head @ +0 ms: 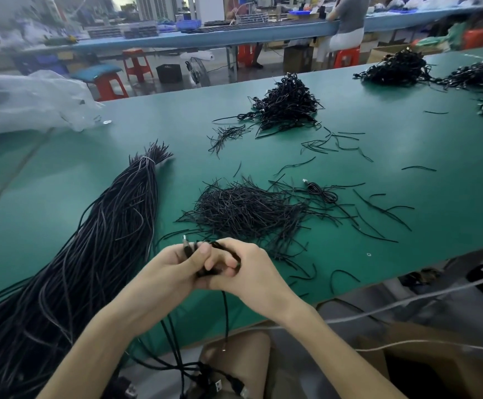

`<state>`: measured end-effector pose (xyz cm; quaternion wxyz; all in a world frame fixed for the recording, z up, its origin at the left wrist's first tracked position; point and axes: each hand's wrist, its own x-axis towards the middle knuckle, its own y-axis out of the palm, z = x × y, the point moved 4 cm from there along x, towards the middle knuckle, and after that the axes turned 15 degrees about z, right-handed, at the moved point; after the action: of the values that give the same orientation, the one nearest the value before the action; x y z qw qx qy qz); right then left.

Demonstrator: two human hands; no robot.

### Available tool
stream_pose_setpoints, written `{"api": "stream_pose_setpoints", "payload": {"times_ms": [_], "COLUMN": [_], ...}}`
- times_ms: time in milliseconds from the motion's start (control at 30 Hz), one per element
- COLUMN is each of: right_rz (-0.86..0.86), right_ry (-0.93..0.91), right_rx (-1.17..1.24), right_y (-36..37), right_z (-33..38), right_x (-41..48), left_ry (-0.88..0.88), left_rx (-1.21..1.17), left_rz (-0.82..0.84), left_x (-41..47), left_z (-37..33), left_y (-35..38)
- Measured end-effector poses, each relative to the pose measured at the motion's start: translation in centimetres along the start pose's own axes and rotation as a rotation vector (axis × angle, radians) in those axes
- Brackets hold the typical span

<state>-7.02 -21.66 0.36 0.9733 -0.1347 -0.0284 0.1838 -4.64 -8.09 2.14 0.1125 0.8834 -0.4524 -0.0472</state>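
Over the near edge of the green table (407, 145), my left hand (174, 267) and my right hand (246, 269) meet. Both grip a black cable (225, 312) that is partly looped between the fingers. Its metal-tipped plug (185, 243) sticks up above my left thumb. The rest of the cable hangs down off the table toward my lap, where more cables with USB plugs (218, 385) lie. How the cable runs inside the hands is hidden.
A long tied bundle of black cables (113, 226) lies to the left. A heap of short black ties (249, 208) sits just beyond my hands, one coiled cable (322, 191) beside it. Piles of finished coils (286, 105) stand farther back. A plastic bag (33, 102) lies at far left.
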Motion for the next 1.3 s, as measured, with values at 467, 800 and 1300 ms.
{"api": "stream_pose_setpoints", "payload": {"times_ms": [467, 800, 1300], "right_rz": [0.069, 0.031, 0.131], "right_ry": [-0.028, -0.052, 0.036], "right_rx": [-0.103, -0.138, -0.6], "right_y": [2.5, 2.4, 2.1], "right_z": [1.4, 0.9, 0.3], "right_x": [-0.2, -1.0, -1.4], "left_ry": [-0.186, -0.225, -0.302], "left_rx": [0.597, 0.934, 0.747], "left_rz": [0.087, -0.173, -0.222], "left_x": [-3.2, -4.4, -2.6], "left_z": [-2.3, -3.2, -1.7], "left_y": [-0.6, -0.1, -1.2]}}
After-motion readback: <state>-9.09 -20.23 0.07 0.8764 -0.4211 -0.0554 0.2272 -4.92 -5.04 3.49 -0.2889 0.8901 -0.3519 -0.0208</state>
